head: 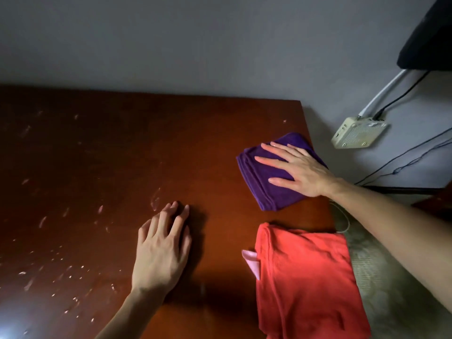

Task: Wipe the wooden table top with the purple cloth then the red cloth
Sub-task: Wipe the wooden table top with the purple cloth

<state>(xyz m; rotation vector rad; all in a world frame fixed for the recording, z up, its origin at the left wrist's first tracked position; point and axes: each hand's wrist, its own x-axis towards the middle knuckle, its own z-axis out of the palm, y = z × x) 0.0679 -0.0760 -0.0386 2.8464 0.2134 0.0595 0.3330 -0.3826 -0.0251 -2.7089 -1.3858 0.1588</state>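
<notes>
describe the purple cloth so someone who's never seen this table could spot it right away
Find the wooden table and follow its right edge toward the far corner. The purple cloth lies folded there under the right hand, smaller and darker than the red cloth nearer the person.

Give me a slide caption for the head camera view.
Right hand flat on folded purple cloth, left hand on smeared wooden table.

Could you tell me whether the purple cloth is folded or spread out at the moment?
Folded. The purple cloth lies as a compact pad with stacked layered edges along its left side, and the right hand rests flat on it.
</notes>
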